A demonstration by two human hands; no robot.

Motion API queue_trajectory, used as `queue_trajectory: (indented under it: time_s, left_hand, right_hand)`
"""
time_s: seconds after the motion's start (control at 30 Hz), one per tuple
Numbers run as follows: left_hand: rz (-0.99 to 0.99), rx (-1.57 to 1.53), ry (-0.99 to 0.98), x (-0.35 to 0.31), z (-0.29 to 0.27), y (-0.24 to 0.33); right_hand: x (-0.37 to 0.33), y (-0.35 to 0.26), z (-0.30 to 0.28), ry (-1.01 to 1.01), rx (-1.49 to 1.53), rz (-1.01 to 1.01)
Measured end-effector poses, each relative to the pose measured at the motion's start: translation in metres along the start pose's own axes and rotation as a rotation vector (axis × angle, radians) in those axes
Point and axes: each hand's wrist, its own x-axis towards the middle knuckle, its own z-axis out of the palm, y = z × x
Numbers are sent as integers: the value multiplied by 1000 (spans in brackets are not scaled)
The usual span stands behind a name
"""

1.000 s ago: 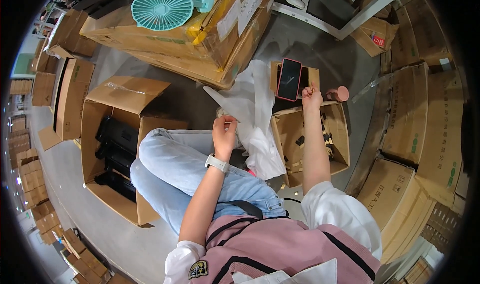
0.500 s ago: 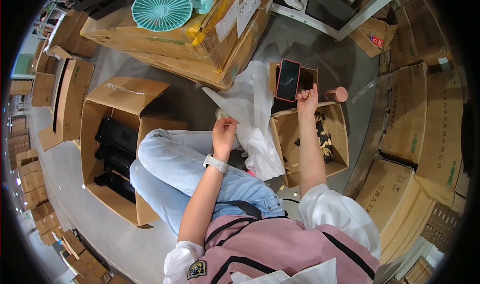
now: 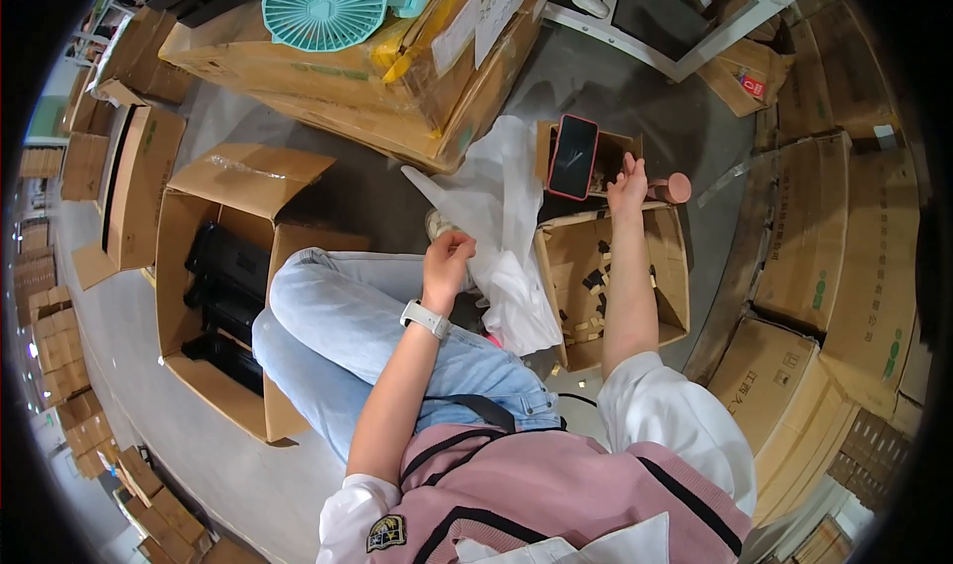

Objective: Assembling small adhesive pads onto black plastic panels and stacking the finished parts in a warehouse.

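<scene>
My left hand (image 3: pixel 449 264) hovers above my knees, its fingers pinched together; whatever lies between them is too small to make out. A pale watch sits on that wrist. My right hand (image 3: pixel 627 185) reaches over the far edge of an open cardboard box (image 3: pixel 675 316), its fingers loosely apart and nothing visible in them. Small black and tan pieces (image 3: pixel 596 281) lie scattered inside this box. Just beyond it stands a smaller box (image 3: pixel 543 152), with a phone (image 3: pixel 573 157) in a pink case leaning across it, left of my right hand. A pink cup (image 3: pixel 676 188) is to the right.
White plastic sheeting (image 3: pixel 511 197) lies between my legs and the boxes. On the left, an open carton (image 3: pixel 223 182) holds several black molded parts (image 3: pixel 230 253). A turquoise fan (image 3: pixel 325 8) rests on large taped cartons (image 3: pixel 328 92) ahead. Stacked cartons (image 3: pixel 799 236) line the right side.
My right hand has shifted slightly right, and its fingers have loosened from a curled pose with one finger raised. My left hand stays nearly in place.
</scene>
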Motion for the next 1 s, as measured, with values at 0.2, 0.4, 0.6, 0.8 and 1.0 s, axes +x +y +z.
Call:
queue_trajectory:
  time_s: [0.2, 0.4, 0.6, 0.8, 1.0]
  left_hand:
    - [133, 135, 30, 6, -16, -16]
    - [661, 296, 173, -41, -64, 71]
    - [800, 739, 824, -58, -227, 73]
    - [-56, 580, 1283, -50, -425, -105]
    - [-603, -240, 907, -63, -505, -220]
  right_hand:
    - [-12, 17, 11, -140, -152, -66]
    - [-81, 29, 6, -313, -448, -107]
    - [-131, 69, 5, -431, -684, -124]
    - [-186, 89, 36, -615, -840, -75]
    - [-196, 101, 35, -680, -1053, -118]
